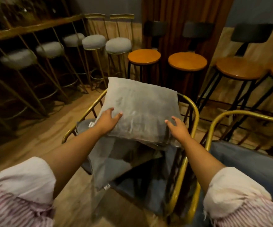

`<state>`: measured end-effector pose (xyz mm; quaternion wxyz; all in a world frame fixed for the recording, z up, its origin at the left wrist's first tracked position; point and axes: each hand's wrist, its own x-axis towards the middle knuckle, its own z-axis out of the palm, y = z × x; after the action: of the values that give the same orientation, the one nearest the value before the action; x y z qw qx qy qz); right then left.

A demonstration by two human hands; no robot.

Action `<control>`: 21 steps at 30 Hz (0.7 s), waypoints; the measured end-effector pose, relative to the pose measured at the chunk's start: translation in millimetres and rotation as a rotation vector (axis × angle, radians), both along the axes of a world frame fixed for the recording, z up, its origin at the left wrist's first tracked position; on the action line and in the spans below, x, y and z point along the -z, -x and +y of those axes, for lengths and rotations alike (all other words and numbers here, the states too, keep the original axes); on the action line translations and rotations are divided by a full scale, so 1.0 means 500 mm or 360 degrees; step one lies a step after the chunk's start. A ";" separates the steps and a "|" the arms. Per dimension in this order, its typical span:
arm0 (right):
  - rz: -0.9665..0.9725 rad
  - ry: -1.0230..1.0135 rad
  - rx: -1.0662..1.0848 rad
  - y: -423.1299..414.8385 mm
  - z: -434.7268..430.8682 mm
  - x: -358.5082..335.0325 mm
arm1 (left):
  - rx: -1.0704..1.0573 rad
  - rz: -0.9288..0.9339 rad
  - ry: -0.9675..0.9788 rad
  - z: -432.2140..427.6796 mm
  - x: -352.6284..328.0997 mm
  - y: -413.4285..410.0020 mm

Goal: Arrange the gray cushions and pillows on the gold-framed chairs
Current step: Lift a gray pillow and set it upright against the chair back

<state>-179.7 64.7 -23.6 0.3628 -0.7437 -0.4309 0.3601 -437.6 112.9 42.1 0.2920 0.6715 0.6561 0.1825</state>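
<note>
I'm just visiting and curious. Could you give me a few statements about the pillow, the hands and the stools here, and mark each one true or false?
1. Both hands rest on the square gray velvet pillow. True: the left hand and the right hand each touch its near edge.
2. The pillow lies on the floor. False: it sits atop the gold-framed chair.
3. The round wooden-seated stools have gold legs. False: their legs are black.
4. A second gray cushion lies below the pillow. True.
5. The fingers are curled into fists. False: they are spread out.
</note>
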 end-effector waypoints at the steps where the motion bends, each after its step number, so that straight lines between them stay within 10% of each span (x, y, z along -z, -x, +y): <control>1: 0.0009 0.0010 0.0033 -0.003 0.031 0.003 | -0.0021 -0.0022 -0.0013 0.038 0.000 -0.003; 21: 0.0681 0.0299 0.0182 -0.178 0.317 0.160 | -0.0539 -0.0506 0.0326 0.402 0.150 0.010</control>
<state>-90.8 223.0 -103.8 0.3950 -0.7040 -0.2659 0.5269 -442.6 313.7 -33.0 0.4235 0.4818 0.7200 0.2647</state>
